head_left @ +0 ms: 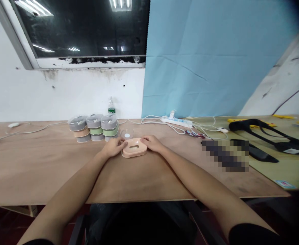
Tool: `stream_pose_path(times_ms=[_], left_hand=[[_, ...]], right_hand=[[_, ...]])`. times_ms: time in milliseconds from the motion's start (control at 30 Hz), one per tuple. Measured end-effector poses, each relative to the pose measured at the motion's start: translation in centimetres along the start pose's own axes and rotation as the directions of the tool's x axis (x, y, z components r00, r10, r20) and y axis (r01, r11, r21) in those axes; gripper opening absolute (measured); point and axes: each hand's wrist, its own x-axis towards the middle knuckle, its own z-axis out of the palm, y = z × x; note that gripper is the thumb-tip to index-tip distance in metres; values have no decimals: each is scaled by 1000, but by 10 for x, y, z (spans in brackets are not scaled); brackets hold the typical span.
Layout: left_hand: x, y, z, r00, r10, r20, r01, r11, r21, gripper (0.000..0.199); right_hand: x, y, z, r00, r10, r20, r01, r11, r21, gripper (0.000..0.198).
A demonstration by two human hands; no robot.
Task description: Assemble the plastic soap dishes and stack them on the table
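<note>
A peach-coloured plastic box part (134, 153), shallow and rounded with an oblong slot in its middle, is between my two hands at the centre of the wooden table. My left hand (114, 147) grips its left edge, with the thumb on the rim. At its upper right corner, my right hand (151, 143) closes on the rim. The undersides of the fingers are hidden. Just behind it lies a clear round lid (127, 133) with a white disc in the middle.
Stacked round boxes (95, 131) in grey, peach and green stand behind my left hand. Beyond them is a bottle of green liquid (111, 105). A white power strip (177, 121) with tangled cables lies by the wall. Black straps (269, 134) occupy the right side.
</note>
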Motion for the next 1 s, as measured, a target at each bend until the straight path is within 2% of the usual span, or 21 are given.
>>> stream_pose_path(times_ms=[100,233,333,433,533,667,867,1000], left_hand=[[3,-7,3,996,-32,78,31,999,14,43],[5,-12,7,992,-54,117,49,998,47,38],[5,-13,9,998,-55,31,53,997,57,39],[6,-14,12,997,-51,-53,54,998,45,54],[10,-14,14,999,-42,5,41,998,54,61],[14,-16,14,996,-49,68,44,996,71,53],[16,-25,17,993,-112,-32,113,993,17,28],[17,-29,20,982,-137,-129,132,990,-50,25]], right_hand=[[0,2,0,997,-13,70,21,993,-113,30],[2,2,0,996,-11,87,27,982,-187,25],[2,3,-1,996,-31,87,48,978,-201,24],[2,3,-1,995,-40,94,61,970,-235,26],[2,3,-1,993,-34,110,63,961,-271,28],[2,3,0,993,-33,112,62,961,-269,27],[2,1,-1,994,3,113,28,963,-269,26],[1,-2,-2,989,27,142,14,960,-280,28]])
